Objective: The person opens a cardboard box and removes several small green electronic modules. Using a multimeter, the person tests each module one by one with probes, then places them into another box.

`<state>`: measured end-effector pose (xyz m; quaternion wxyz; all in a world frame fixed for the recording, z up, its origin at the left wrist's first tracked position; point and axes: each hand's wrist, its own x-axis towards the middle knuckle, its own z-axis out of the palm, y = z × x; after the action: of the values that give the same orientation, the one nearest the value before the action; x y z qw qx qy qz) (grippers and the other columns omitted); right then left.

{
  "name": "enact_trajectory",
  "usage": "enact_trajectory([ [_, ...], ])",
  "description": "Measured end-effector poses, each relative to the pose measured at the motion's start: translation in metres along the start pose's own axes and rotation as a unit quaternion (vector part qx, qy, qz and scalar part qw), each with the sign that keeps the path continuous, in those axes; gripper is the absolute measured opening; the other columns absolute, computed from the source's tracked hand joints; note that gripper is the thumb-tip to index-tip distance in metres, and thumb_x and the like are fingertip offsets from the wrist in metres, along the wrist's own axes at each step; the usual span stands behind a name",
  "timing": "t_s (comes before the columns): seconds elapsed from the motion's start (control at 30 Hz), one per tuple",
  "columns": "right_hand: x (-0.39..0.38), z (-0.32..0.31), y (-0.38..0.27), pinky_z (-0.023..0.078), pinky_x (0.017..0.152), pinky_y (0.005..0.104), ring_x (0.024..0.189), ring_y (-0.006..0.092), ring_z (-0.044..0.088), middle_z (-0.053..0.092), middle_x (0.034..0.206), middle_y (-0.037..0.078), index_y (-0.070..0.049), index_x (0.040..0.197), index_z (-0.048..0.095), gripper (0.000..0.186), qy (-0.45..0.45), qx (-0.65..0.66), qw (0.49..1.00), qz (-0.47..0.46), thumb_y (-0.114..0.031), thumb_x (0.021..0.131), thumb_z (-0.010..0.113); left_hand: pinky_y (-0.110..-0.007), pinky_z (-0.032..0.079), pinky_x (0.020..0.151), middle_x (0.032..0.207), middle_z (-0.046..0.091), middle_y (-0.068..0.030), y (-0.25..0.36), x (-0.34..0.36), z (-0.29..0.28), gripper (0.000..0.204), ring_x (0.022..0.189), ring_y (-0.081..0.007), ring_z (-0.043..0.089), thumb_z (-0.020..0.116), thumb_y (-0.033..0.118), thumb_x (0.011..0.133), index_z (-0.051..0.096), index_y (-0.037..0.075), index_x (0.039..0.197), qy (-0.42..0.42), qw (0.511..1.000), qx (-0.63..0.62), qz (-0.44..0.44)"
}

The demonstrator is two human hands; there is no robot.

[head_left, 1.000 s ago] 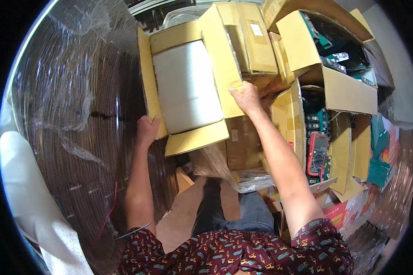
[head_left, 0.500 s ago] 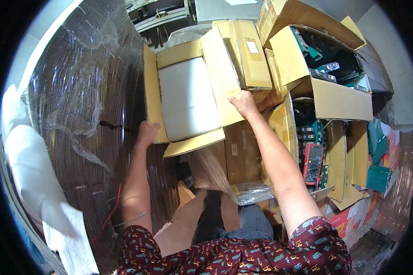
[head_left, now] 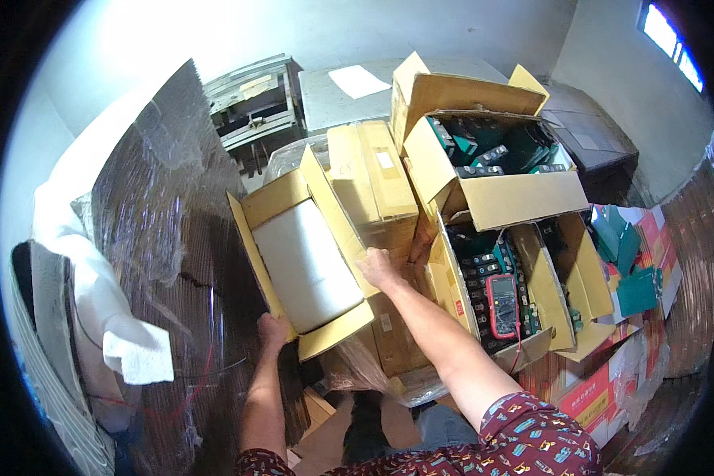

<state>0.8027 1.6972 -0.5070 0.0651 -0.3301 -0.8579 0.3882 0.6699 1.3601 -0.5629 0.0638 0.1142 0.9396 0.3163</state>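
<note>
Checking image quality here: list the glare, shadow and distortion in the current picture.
Head view: the wall washes out to white at upper left; head view: streaky glare on the plastic-wrapped stack, and a bright patch on the white sheet inside the held carton; head view: deep shadow within the upper open carton at right; head view: black fisheye corners.

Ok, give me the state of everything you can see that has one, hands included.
Left hand: closed on the held carton's near left edge
Right hand: gripping its right flap
Held carton: open, flaps out, tilted
White insert: inside the held carton
Taped carton: closed
Upper right carton: open, partly filled
Lower right carton: open, holding items
Red meter: on or off unclear
</note>
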Motion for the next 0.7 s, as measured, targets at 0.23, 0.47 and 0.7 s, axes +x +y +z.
enact_trajectory([
  [0.23,-0.054,-0.032,-0.001,0.056,0.085,0.0582,0.101,0.0483,0.071,0.074,0.106,0.028,0.001,0.104,0.069,0.036,-0.040,-0.099,0.994,-0.019,-0.033,0.095,0.073,-0.057,0.056,0.078,0.092,0.072,-0.0357,-0.014,-0.101,0.035,0.050,0.091,-0.0496,0.073,0.073,0.039,0.088,0.071,-0.012,0.087,-0.047,0.998,-0.034,-0.034],
  [0.47,-0.152,-0.014,0.055,0.055,0.081,0.0586,0.093,0.0500,0.070,0.073,0.095,0.030,0.002,0.098,0.068,0.033,-0.050,-0.129,0.990,-0.027,-0.031,0.095,0.073,-0.056,0.057,0.080,0.087,0.072,-0.0342,-0.034,-0.238,0.088,0.048,0.090,-0.0505,0.072,0.069,0.035,0.091,0.073,-0.011,0.083,-0.075,0.988,-0.055,-0.123],
  [0.7,-0.256,0.029,0.142,0.055,0.077,0.0579,0.086,0.0488,0.071,0.072,0.088,0.028,0.001,0.092,0.070,0.033,-0.050,-0.125,0.990,-0.042,-0.032,0.095,0.073,-0.056,0.056,0.078,0.085,0.074,-0.0287,-0.050,-0.357,0.117,0.040,0.083,-0.0481,0.073,0.064,0.031,0.092,0.075,-0.007,0.088,-0.111,0.980,-0.061,-0.157],
])
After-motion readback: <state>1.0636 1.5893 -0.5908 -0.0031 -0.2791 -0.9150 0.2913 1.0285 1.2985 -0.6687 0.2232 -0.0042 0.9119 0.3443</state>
